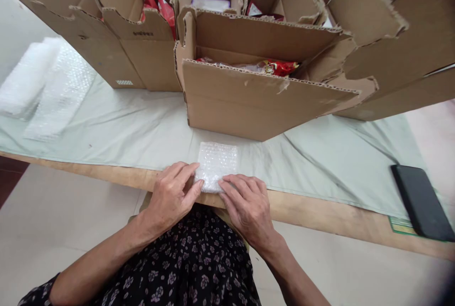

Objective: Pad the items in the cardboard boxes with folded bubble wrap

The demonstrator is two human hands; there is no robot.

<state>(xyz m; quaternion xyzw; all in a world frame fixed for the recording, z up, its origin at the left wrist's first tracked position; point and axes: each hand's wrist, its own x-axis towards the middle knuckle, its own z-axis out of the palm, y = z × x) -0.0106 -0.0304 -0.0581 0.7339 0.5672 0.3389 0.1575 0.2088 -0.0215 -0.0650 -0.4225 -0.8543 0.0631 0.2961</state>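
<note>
A small square of bubble wrap (pixel 217 164), folded or wrapped flat, lies at the front edge of the cloth-covered table. What may be inside it cannot be made out. My left hand (pixel 172 192) grips its left side, thumb at the lower corner and fingertips along the edge. At the lower right corner, my right hand (pixel 249 201) holds it with bent fingers, the thumb tucked beneath the near edge. Just beyond the bubble wrap stands a cardboard bin (pixel 245 102) with red packets (pixel 280 67) inside.
More cardboard bins (pixel 131 59) line the back, some with packets in them. Loose bubble wrap sheets (pixel 59 92) lie at the far left. A black phone (pixel 423 201) rests at the right front edge, over a green card (pixel 400 225). Pale green cloth (pixel 117 130) covers the table.
</note>
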